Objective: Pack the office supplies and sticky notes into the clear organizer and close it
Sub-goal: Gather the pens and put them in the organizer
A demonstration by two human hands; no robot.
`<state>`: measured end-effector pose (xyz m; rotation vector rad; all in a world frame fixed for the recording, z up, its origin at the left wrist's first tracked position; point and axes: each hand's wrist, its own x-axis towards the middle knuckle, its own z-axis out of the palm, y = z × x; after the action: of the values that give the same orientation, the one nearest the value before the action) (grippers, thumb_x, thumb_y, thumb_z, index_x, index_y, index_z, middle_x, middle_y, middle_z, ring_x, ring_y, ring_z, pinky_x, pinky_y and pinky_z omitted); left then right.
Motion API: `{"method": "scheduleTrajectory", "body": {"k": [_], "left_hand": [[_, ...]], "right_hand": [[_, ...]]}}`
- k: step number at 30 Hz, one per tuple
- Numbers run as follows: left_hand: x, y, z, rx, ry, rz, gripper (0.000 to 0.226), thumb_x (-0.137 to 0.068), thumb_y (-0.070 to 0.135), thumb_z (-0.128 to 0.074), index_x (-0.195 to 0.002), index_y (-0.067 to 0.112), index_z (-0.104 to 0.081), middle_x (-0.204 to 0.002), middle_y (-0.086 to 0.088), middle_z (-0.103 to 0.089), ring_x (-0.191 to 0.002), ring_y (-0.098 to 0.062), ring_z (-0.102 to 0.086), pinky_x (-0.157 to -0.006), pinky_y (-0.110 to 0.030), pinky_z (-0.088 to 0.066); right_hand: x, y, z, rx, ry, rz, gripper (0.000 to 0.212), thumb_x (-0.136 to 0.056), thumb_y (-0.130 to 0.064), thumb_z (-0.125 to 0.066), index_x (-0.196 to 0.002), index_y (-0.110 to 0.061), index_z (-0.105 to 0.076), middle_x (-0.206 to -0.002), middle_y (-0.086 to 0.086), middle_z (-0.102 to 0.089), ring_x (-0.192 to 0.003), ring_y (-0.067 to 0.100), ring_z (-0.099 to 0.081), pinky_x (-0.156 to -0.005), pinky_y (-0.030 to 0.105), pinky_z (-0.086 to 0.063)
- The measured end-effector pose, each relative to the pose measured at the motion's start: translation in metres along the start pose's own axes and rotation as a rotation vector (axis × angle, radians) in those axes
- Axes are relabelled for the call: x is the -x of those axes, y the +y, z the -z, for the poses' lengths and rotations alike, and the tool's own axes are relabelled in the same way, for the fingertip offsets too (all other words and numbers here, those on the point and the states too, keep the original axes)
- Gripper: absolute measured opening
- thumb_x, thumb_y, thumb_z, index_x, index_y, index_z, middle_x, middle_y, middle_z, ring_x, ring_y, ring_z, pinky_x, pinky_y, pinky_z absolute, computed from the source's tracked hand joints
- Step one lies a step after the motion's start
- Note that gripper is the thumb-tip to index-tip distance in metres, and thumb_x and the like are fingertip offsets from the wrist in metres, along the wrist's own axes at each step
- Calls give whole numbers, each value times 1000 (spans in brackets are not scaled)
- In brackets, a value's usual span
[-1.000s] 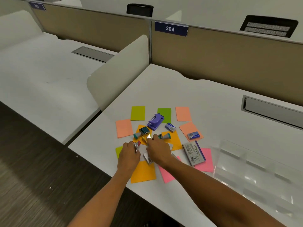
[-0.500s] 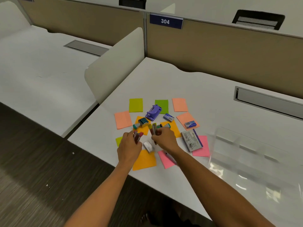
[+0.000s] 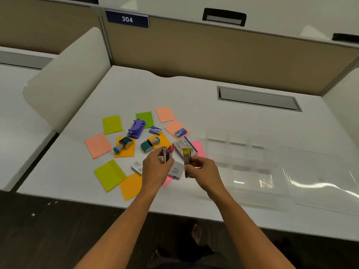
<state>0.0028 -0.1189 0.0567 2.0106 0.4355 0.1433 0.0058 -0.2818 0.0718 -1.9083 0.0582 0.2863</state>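
Both hands lifted off the desk (image 3: 194, 94), each holding one small staple remover: left hand (image 3: 155, 171) has fingers curled round the red-tipped staple remover (image 3: 167, 152), right hand (image 3: 204, 171) pinches the yellow-tipped staple remover (image 3: 187, 156) by its metal body, coloured end up. Judgement on handling: these are light, rigid metal with plastic caps, not fragile, but small and a bit slick, so gripping across the flat metal sides as now looks right; the claw end is the part to keep off the fingers. Clear organizer (image 3: 272, 162) sits on the desk to the right of the pile, just beside the right hand, lid looks open and lying flat, compartments blurred so I can't tell whether anything is in them. It is transparent thin-walled plastic, probably light and likely to slide if nudged, best steadied at a wall or rim. The rest is on the desk and unpacked: purple hole punch (image 3: 136, 128), two teal stamps (image 3: 124, 144), small blue staple boxes (image 3: 155, 130), a white booklet-like pack (image 3: 183, 145), and sticky notes (image 3: 111, 124) in green, orange, salmon and pink spread flat around them; those are limp paper, easiest peeled up from an edge or corner and stacked
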Motion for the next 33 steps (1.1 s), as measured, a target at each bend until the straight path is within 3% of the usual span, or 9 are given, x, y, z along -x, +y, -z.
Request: {"method": "scheduleTrajectory", "body": {"k": [5,8,11,14,17,20,23,26,33], "left_hand": [[16,20,-30,-6,-103,-56,51,-81,32,-73,-128,22,-56,-115,2,-65,-88,-10,-61,-68,-20,-50],[24,32,-46,0,-179,-47,63,-80,32,-74,-135,23,-45,-120,1,-63,-100,-19,-62,-77,-29,-52],[30,43,-62,-50,-224,-72,61,-80,32,-73,-134,22,-46,-122,-1,-63,-100,-23,-63,-87,-38,-55],[32,53,-78,-124,-251,-91,61,-79,32,-74,-133,21,-48,-124,-2,-63,-104,-24,-63,-92,-42,-53],[31,61,-95,-230,-297,-82,60,-79,33,-74,-131,21,-48,-121,-2,-63,-103,-20,-61,-86,-33,-50],[29,68,-112,-330,-358,-85,56,-77,33,-74,-126,22,-50,-113,0,-65,-80,-9,-58,-67,-18,-45],[27,72,-129,-441,-371,-98,54,-77,33,-76,-123,20,-51,-111,-1,-64,-88,-15,-58,-69,-23,-42],[23,75,-144,-577,-358,-129,45,-79,31,-74,-116,18,-52,-106,-3,-63,-80,-14,-52,-67,-24,-41],[19,73,-167,-757,-371,-10,38,-77,24,-76,-108,15,-55,-94,-4,-60,-78,-16,-55,-66,-23,-41]], "right_hand": [[22,20,36,18,124,-28,17,-76,-23,-66,-85,-37,-72,-80,-14,-73,-72,12,-71,-67,25,-59],[29,26,51,23,193,-50,18,-76,-27,-67,-80,-45,-67,-80,-22,-71,-73,5,-70,-63,19,-57],[33,33,65,14,243,-70,21,-79,-27,-69,-79,-48,-64,-77,-25,-69,-76,-3,-68,-55,11,-50],[32,42,80,7,250,-93,19,-78,-27,-69,-82,-45,-65,-81,-21,-69,-74,1,-69,-60,15,-54],[28,52,97,28,235,-97,18,-78,-27,-69,-92,-38,-67,-86,-16,-71,-75,4,-70,-70,26,-60],[22,60,114,62,229,-88,21,-82,-26,-70,-102,-29,-68,-91,-13,-70,-78,7,-70,-75,28,-60],[17,65,124,149,217,-65,23,-84,-28,-69,-106,-27,-65,-94,-12,-69,-80,6,-67,-71,19,-54],[11,67,131,203,203,-39,24,-86,-30,-69,-109,-26,-63,-94,-11,-67,-80,3,-65,-66,10,-44],[-4,73,146,313,109,23,12,-81,-31,-67,-92,-33,-62,-86,-14,-65,-74,6,-64,-70,22,-52]]}}
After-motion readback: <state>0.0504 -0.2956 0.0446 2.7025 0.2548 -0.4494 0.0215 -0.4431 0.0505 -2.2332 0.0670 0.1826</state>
